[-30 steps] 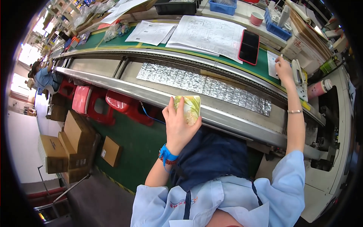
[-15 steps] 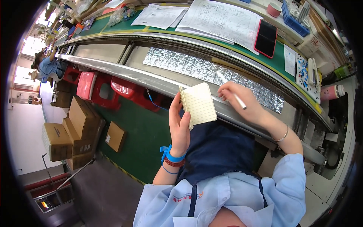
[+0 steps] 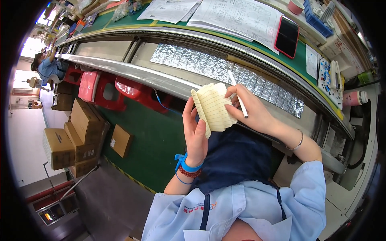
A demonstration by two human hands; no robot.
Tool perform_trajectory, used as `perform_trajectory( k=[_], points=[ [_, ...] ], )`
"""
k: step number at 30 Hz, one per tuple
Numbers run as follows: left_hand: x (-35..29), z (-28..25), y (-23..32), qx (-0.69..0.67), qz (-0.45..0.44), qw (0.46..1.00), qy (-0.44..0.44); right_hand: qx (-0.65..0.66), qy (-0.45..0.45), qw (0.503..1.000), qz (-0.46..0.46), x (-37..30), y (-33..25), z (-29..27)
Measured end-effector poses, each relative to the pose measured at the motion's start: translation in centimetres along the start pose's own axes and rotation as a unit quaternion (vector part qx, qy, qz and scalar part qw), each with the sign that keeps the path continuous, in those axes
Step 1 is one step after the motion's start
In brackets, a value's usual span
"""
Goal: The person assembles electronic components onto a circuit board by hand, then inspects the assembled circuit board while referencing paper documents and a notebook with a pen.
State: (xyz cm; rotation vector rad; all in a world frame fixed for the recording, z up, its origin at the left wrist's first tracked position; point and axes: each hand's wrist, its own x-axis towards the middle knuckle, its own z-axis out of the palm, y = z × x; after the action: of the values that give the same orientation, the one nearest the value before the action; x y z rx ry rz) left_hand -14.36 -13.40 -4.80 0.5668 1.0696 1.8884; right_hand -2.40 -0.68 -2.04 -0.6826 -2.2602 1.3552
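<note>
My left hand (image 3: 196,132) holds a small yellow lined notepad (image 3: 214,107) upright in front of me, thumb pressed on its lower left edge. A page is curled over at the pad's left side. My right hand (image 3: 250,110) grips a thin white pen (image 3: 238,93) between its fingers and rests its fingertips on the pad's right edge. A blue strap and a red bead bracelet (image 3: 187,168) circle my left wrist. A thin bangle (image 3: 297,142) sits on my right wrist.
A conveyor line (image 3: 169,78) with silver foil sheet (image 3: 217,68) runs across. Behind it, a green bench holds printed papers (image 3: 237,16), a red-cased phone (image 3: 286,31) and a blue tray. Red stools (image 3: 108,86) and cardboard boxes (image 3: 76,132) stand at left. Another person works far left.
My right hand came back from the bench with the pen and settled on the notepad. The pad's page has curled over, and my view has tilted down slightly.
</note>
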Motion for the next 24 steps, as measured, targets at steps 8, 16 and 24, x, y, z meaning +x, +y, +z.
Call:
perform_trajectory(
  k=[8,16,24],
  points=[
    [-0.1,-0.4,-0.5,0.008,0.008,1.000,0.003,0.029,0.001,1.000,-0.001,-0.1,0.4,-0.1],
    [-0.5,-0.3,0.0,-0.032,-0.013,0.999,0.026,0.025,-0.019,0.999,0.024,-0.1,0.1,-0.2],
    [-2.1,-2.6,-1.3,-0.171,-0.044,0.983,0.050,0.073,0.032,0.995,0.067,-0.2,2.1,-0.2]
  ],
)
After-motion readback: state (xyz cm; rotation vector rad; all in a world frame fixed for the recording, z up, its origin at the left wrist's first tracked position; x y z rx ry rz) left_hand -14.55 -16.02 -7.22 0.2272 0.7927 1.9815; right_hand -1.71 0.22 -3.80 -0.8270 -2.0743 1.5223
